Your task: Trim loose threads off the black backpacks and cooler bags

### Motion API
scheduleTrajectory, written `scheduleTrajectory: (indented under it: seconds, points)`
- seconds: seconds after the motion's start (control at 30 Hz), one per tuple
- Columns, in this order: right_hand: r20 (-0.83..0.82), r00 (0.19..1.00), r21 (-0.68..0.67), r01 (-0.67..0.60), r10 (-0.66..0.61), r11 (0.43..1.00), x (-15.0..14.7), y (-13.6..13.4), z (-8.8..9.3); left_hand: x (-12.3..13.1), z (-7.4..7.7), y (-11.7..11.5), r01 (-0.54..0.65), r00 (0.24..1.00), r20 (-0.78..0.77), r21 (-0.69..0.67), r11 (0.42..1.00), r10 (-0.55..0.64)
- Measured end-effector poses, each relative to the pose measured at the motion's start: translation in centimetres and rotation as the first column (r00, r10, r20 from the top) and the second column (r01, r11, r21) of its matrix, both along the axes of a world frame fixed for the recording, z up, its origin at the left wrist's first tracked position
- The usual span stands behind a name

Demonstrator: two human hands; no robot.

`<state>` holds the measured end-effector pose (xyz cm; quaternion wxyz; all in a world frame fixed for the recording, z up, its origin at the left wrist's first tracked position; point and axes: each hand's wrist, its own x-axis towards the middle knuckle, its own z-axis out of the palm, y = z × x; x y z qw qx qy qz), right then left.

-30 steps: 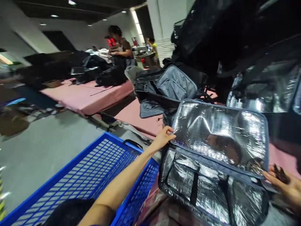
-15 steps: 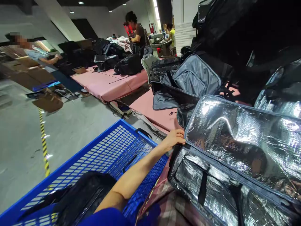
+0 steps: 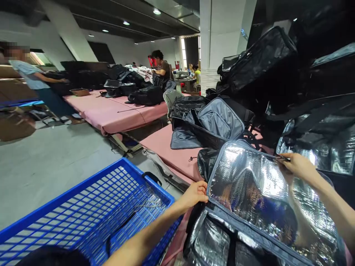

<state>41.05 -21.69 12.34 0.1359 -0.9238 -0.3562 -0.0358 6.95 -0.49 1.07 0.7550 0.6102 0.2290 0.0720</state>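
- One lid [image 3: 244, 184] stands raised on your bag [image 3: 216, 236], its silver inside bared towards you; that much is done.
- Left undone: the lid is not down over the bag. I'd judge work on it to be midway.
- The bag sits close in front of you, right of the blue crate [image 3: 63, 199], near the pink tabletop [image 3: 163, 144]; you can't tell what bears it.
- Your left hand [image 3: 195, 194] has its grip closed, thumb and fingers pinching the lid's left edge; that forearm slants up past the crate.
- Your right hand [image 3: 298, 166] reaches higher, to the lid's far edge, forearm coming in from the right. Its grip is closed on a dark item [image 3: 284, 158], too small to name; whether it also pinches the lid is unclear.
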Motion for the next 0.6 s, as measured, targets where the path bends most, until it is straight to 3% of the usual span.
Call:
scheduleTrajectory:
  seconds: [0.07, 0.1, 0.13, 0.2, 0.23, 0.27, 0.33, 0.37, 0.43, 0.5, 0.6]
  points:
    - [-0.031, 1.0, -0.025, -0.003, 0.002, 1.0, 0.2, 1.1, 0.4, -0.6, -0.4, -0.2, -0.054, 0.998, -0.014, 0.143, 0.988, 0.057]
    - [-0.036, 0.999, -0.03, 0.0, -0.001, 1.0, 0.1, 1.2, 0.6, -1.4, -1.0, -0.7, -0.104, 0.994, -0.007, 0.287, 0.952, 0.111]
    - [-0.034, 0.999, -0.029, 0.008, -0.009, 1.0, 0.0, 1.0, 0.9, -2.4, -1.9, -1.4, -0.142, 0.988, 0.016, 0.465, 0.874, 0.152]
    - [-0.02, 0.999, -0.025, 0.025, -0.025, 0.999, -0.6, 0.4, 1.6, -5.0, -4.7, -3.7, -0.12, 0.993, 0.085, 0.802, 0.586, 0.088]
    - [-0.012, 0.999, -0.023, 0.029, -0.03, 0.999, -1.0, 0.1, 1.9, -6.4, -6.6, -5.0, -0.001, 0.993, 0.05, 0.905, 0.425, -0.104]
    - [-0.004, 0.999, -0.021, 0.032, -0.032, 0.999, -1.5, -0.2, 2.2, -7.7, -8.5, -6.3, 0.129, 0.939, -0.036, 0.958, 0.254, -0.343]
    - [0.018, 0.999, -0.018, 0.042, -0.042, 0.999, -2.6, -0.4, 2.6, -9.7, -12.2, -8.3, 0.243, 0.856, -0.149, 0.961, 0.13, -0.496]
    - [0.031, 0.998, -0.016, 0.05, -0.05, 0.999, -3.2, -0.4, 2.8, -10.1, -13.7, -8.9, 0.289, 0.841, -0.242, 0.957, 0.024, -0.484]
    - [0.076, 0.994, -0.004, 0.079, -0.079, 0.997, -4.2, -0.4, 3.0, -10.1, -15.5, -9.3, 0.394, 0.828, -0.407, 0.912, -0.115, -0.386]
    - [0.145, 0.981, 0.027, 0.123, -0.126, 0.992, -5.3, -0.5, 3.5, -9.1, -15.6, -8.8, 0.515, 0.771, -0.543, 0.839, -0.175, -0.333]
    - [0.292, 0.942, 0.129, 0.133, -0.166, 0.983, -7.3, -1.6, 5.4, -7.7, -12.8, -7.5, 0.629, 0.648, -0.641, 0.755, -0.185, -0.411]
